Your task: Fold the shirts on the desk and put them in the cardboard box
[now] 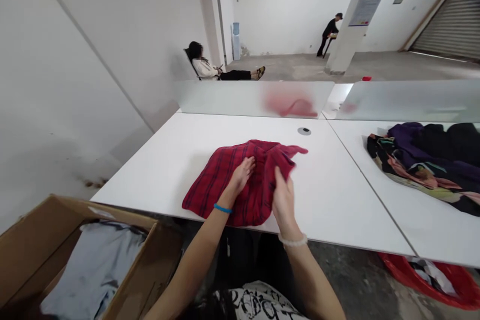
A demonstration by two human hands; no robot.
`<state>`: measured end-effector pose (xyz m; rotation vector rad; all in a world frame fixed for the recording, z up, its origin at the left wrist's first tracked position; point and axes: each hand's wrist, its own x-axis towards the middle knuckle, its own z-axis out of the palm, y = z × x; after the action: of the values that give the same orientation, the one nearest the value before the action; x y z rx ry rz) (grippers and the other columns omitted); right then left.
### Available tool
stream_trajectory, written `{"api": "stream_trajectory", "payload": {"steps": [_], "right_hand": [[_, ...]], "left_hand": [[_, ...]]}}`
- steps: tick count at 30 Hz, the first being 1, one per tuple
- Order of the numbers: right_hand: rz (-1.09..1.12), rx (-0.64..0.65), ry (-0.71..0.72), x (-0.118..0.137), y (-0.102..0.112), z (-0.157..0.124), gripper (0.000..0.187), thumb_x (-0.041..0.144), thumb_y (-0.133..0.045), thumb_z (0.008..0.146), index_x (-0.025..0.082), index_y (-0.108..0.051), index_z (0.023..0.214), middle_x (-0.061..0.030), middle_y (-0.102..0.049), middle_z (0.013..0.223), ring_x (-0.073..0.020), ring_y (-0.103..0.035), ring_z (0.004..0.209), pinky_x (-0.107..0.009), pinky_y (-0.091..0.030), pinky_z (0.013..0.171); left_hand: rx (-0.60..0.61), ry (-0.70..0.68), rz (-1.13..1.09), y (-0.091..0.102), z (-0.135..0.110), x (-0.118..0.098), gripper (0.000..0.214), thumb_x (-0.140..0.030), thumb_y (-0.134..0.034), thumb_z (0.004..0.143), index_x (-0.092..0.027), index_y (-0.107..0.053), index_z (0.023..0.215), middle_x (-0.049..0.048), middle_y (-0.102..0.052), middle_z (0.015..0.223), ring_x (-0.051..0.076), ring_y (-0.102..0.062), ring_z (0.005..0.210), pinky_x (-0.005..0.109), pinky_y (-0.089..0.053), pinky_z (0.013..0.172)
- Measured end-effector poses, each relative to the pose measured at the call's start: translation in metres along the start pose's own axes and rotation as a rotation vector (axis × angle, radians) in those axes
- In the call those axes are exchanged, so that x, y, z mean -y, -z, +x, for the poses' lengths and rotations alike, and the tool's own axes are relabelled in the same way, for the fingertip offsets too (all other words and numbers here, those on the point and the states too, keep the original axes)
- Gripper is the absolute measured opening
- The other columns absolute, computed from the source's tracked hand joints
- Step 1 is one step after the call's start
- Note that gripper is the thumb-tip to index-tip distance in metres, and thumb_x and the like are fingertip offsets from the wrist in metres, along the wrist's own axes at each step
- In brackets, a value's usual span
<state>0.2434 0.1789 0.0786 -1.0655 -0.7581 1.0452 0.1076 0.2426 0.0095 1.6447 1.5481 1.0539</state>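
Note:
A red plaid shirt [217,180] with dark stripes lies partly folded on the white table [157,160], its lower edge at the table's front. My left hand [243,174], a blue band on its wrist, rests on the middle of the cloth with fingers stretched out. On the right side, my right hand [283,195] pinches a gathered part of the shirt, raised a little off the table. A narrow piece of the red cloth sticks out to the right beyond it.
At lower left stands an open cardboard box [150,240] with light grey clothing [101,255] inside. Dark and patterned clothes [423,160] are piled on the right table. A frosted divider [225,97] runs along the back. Below right is a red bag [463,285]. Two people are farther back.

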Motion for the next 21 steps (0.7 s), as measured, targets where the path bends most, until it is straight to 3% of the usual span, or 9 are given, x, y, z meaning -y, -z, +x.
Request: {"api": "stream_trajectory", "payload": {"steps": [3,6,9,11,13,18,21], "right_hand": [[-0.381,0.455,0.195,-0.011,-0.057,0.002,0.053,0.041,-0.043,0.092,0.011,-0.045,0.136,-0.0137,-0.049,0.139,-0.0270,-0.041,0.131,-0.043,-0.034,0.108],[-0.741,0.829,0.411,-0.043,-0.104,-0.016,0.060,0.035,-0.039,0.095,0.007,-0.028,0.146,-0.0179,-0.027,0.151,-0.0308,-0.021,0.141,-0.051,-0.022,0.112],[-1.001,1.137,0.521,-0.083,-0.127,-0.044,0.064,0.039,-0.040,0.095,0.000,-0.027,0.145,-0.0240,-0.029,0.148,-0.0369,-0.023,0.138,-0.057,-0.020,0.110],[-1.125,1.204,0.605,-0.101,-0.128,-0.060,0.063,0.038,-0.044,0.094,-0.001,-0.033,0.142,-0.0261,-0.033,0.146,-0.0379,-0.025,0.137,-0.058,-0.017,0.111],[-1.181,1.193,0.703,-0.105,-0.122,-0.071,0.059,0.035,-0.046,0.093,0.000,-0.038,0.139,-0.0251,-0.035,0.145,-0.0371,-0.027,0.137,-0.057,-0.015,0.112],[-1.040,1.168,0.792,-0.069,-0.086,-0.071,0.042,0.031,-0.043,0.095,0.013,-0.047,0.134,-0.0121,-0.050,0.137,-0.0245,-0.042,0.129,-0.046,-0.029,0.111],[-1.054,1.024,0.809,-0.056,-0.054,-0.061,0.040,0.030,-0.044,0.096,0.018,-0.048,0.133,-0.0097,-0.052,0.136,-0.0234,-0.042,0.129,-0.049,-0.024,0.113]], "left_hand": [[-0.102,0.108,-0.210,0.045,-0.019,0.011,0.041,-0.046,-0.047,0.091,-0.017,-0.055,0.119,0.0106,-0.059,0.119,0.022,-0.060,0.100,0.043,-0.051,0.086],[-0.225,0.217,-0.391,0.093,-0.052,0.029,0.062,-0.058,-0.018,0.092,-0.015,-0.057,0.116,0.0141,-0.062,0.116,0.024,-0.062,0.100,0.042,-0.052,0.085],[-0.386,0.351,-0.531,0.129,-0.089,0.051,0.066,-0.063,-0.017,0.087,-0.016,-0.056,0.114,0.0149,-0.063,0.115,0.025,-0.065,0.098,0.042,-0.053,0.082],[-0.474,0.420,-0.557,0.140,-0.107,0.064,0.056,-0.061,-0.033,0.084,-0.018,-0.055,0.112,0.0144,-0.065,0.112,0.024,-0.066,0.097,0.040,-0.054,0.079],[-0.511,0.454,-0.523,0.141,-0.117,0.074,0.046,-0.053,-0.050,0.080,-0.019,-0.054,0.110,0.0136,-0.066,0.106,0.024,-0.066,0.094,0.037,-0.054,0.077],[-0.493,0.428,-0.330,0.131,-0.113,0.081,0.056,-0.048,-0.066,0.070,-0.019,-0.048,0.115,0.0115,-0.065,0.103,0.023,-0.066,0.087,0.033,-0.054,0.067],[-0.467,0.384,-0.146,0.128,-0.103,0.080,0.049,-0.049,-0.067,0.067,-0.020,-0.053,0.104,0.0081,-0.064,0.095,0.023,-0.063,0.084,0.034,-0.051,0.069]]}}
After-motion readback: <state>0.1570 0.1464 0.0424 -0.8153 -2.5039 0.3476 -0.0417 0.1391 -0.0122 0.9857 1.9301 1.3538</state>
